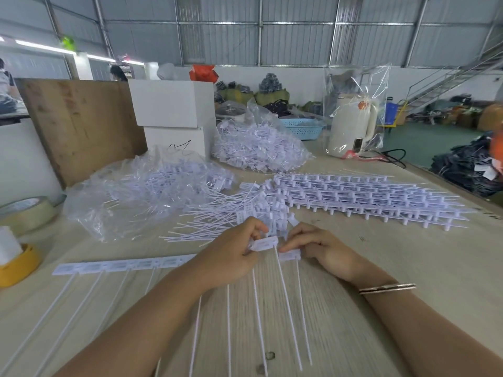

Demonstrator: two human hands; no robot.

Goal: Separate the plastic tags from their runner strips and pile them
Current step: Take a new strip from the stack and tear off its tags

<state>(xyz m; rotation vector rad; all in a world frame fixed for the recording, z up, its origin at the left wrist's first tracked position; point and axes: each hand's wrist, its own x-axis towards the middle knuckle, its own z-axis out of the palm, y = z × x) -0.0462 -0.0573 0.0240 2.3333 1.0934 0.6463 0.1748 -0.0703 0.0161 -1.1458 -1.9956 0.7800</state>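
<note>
On a pale wooden table [408,268], the left hand [231,257] pinched one white plastic tag [263,244], tilted upward. Just beside it, the right hand [321,250] curled its fingers over the neighbouring tag [290,255] at the end of a runner strip [122,265] lying flat. A loose pile of separated tags [231,210] lay just beyond the hands, stacked unseparated strips [367,197] to its right.

The tags [263,244] and their strip [122,265] were white, on a pale wood-grain table [381,336]. A yellow tape roll [19,268] sat left; the basket [302,127] was light blue, the boxes [171,104] white, the board [81,126] brown, the bracelet [386,288] silver.
</note>
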